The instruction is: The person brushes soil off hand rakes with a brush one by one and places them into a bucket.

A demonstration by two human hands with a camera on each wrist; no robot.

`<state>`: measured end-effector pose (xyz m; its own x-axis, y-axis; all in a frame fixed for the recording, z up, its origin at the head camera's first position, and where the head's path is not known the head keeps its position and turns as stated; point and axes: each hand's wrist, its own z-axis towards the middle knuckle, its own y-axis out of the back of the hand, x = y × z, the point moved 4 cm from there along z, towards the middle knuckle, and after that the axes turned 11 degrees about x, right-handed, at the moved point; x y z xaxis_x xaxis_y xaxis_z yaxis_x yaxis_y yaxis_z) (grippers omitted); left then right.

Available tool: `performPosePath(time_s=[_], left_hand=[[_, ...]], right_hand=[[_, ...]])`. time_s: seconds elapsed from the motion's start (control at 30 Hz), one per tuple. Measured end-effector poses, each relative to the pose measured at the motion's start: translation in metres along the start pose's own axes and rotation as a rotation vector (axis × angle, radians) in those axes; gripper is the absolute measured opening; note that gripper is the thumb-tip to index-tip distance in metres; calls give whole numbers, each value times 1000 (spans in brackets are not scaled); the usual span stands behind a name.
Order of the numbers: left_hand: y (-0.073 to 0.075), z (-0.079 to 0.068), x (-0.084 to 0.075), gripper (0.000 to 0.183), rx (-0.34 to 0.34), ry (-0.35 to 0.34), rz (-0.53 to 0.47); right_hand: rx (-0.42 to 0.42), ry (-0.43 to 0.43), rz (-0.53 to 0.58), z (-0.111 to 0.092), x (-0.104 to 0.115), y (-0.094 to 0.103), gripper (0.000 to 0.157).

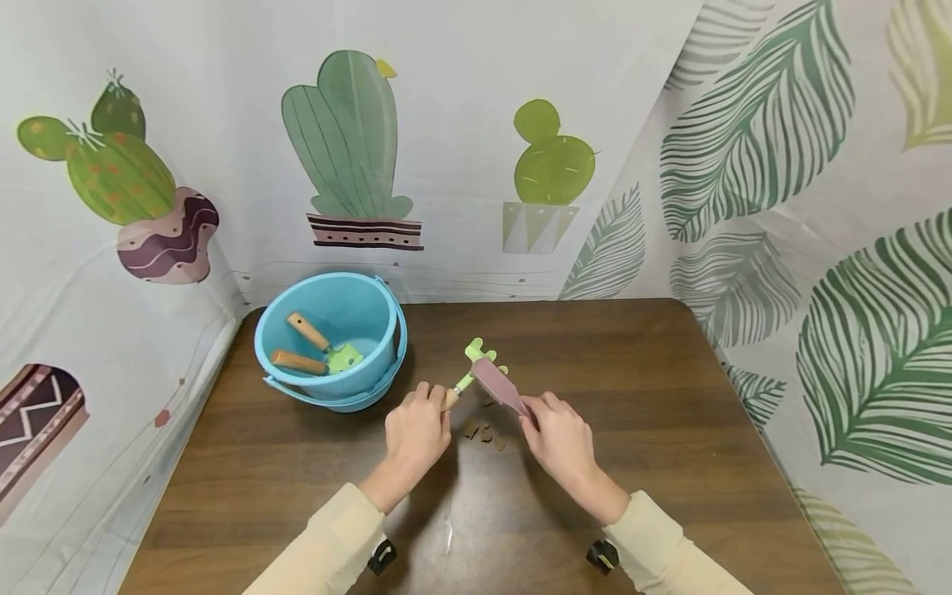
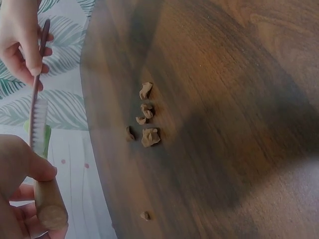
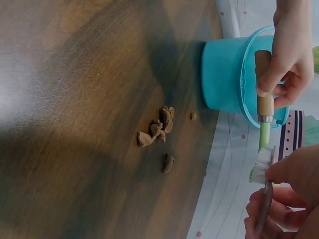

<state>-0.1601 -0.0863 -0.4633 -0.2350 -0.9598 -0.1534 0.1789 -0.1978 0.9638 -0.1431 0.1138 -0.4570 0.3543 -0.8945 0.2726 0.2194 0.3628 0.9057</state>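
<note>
By its wooden handle (image 2: 49,199), my left hand (image 1: 418,426) grips a small hand rake (image 1: 474,350) with light green prongs. In my right hand (image 1: 559,434) I hold a mauve brush (image 1: 497,383), pinched between thumb and fingers. Its white bristles (image 3: 262,163) face the green metal and appear to touch it in the right wrist view. From above, the brush's flat back hides part of the rake head. Both tools are held above the table. Several brown crumbs of dirt or clay (image 2: 151,137) lie on the wood below, between the hands.
A light blue bucket (image 1: 375,330) stands at the table's back left, with two wooden-handled tools (image 1: 308,331) inside, at least one with a green head (image 1: 345,358). A thin shiny strip (image 1: 449,533) lies on the brown table (image 1: 654,372). Printed cloth (image 1: 461,165) hangs behind.
</note>
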Motion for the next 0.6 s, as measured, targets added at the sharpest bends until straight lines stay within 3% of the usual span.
performPosePath(time_s=[0.6], left_hand=[[0,2,15,20,-27,55,-34]], right_hand=[[10,-21,-35,-14,-17,0,22]])
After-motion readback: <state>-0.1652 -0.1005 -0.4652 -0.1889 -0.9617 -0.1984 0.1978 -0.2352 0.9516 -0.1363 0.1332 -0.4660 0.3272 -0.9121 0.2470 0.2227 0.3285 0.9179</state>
